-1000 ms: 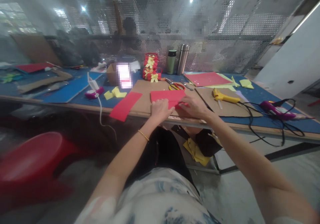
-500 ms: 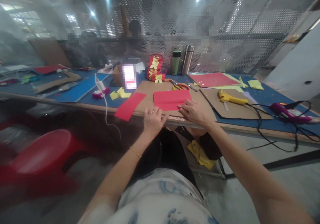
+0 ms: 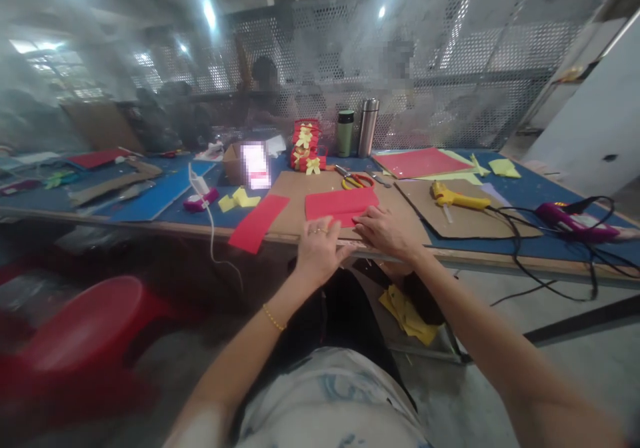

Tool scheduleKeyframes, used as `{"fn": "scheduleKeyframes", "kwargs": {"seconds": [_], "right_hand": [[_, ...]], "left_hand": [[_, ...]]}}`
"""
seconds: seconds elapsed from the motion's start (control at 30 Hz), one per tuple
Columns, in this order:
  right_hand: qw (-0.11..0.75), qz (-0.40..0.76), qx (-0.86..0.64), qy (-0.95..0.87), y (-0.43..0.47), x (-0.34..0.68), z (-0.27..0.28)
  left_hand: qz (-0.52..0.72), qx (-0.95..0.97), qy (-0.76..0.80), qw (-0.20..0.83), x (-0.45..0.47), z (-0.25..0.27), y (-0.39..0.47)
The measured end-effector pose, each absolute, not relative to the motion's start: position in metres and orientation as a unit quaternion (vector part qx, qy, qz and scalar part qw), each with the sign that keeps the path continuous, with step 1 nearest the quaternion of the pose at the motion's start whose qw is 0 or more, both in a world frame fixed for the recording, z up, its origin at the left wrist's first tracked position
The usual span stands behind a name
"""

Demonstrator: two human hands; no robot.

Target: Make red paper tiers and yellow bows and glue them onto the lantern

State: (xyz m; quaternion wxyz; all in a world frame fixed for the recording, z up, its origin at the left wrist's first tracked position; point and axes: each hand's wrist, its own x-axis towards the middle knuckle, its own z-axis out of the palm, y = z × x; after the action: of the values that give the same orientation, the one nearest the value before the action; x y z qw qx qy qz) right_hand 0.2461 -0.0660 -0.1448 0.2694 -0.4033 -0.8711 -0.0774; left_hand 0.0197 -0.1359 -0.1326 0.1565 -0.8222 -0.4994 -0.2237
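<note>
A sheet of red paper [image 3: 340, 203] with a crease along it lies on a brown cardboard sheet [image 3: 287, 183] at the table's front. My right hand [image 3: 384, 232] has its fingers closed at the paper's near right corner. Over the near left edge rests my left hand [image 3: 320, 248], fingers laid on the paper and thumb held apart. To the left, a strip of red paper [image 3: 259, 223] reaches past the table edge. Just behind the sheet are scissors [image 3: 359, 180] with red and yellow handles.
A yellow glue gun [image 3: 463, 198] lies on more cardboard at right, its black cable trailing. Behind stand a green flask [image 3: 345, 133], a steel flask [image 3: 369, 128] and a red piece with yellow bows [image 3: 306, 145]. A white cable [image 3: 211, 225] hangs over the edge. Left is a red stool [image 3: 95, 321].
My left hand has moved right and forward, from beside the paper onto its near edge. My right hand stays at the near right corner. The camera view has shifted slightly.
</note>
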Motion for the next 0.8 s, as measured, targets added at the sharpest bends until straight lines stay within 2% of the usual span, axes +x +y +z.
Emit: {"fn": "scheduleKeyframes", "kwargs": {"seconds": [0.1, 0.2, 0.3, 0.6, 0.8], "right_hand": [[0.355, -0.002, -0.398, -0.846, -0.066, 0.252, -0.142], [0.466, 0.056, -0.471, -0.747, -0.061, 0.261, -0.143], [0.505, 0.085, -0.538, -0.669, -0.054, 0.266, -0.148], [0.487, 0.127, -0.54, -0.675, -0.053, 0.265, -0.15], [0.354, 0.102, -0.475, -0.799, -0.065, 0.257, -0.135]], "left_hand": [[-0.199, -0.846, -0.478, 0.13, 0.035, -0.136, -0.124], [-0.207, -0.84, -0.485, 0.129, 0.031, -0.14, -0.112], [-0.209, -0.845, -0.479, 0.114, 0.012, -0.138, -0.1], [-0.215, -0.842, -0.49, -0.063, -0.027, -0.1, -0.063], [-0.177, -0.859, -0.475, -0.064, -0.029, -0.091, -0.03]]}}
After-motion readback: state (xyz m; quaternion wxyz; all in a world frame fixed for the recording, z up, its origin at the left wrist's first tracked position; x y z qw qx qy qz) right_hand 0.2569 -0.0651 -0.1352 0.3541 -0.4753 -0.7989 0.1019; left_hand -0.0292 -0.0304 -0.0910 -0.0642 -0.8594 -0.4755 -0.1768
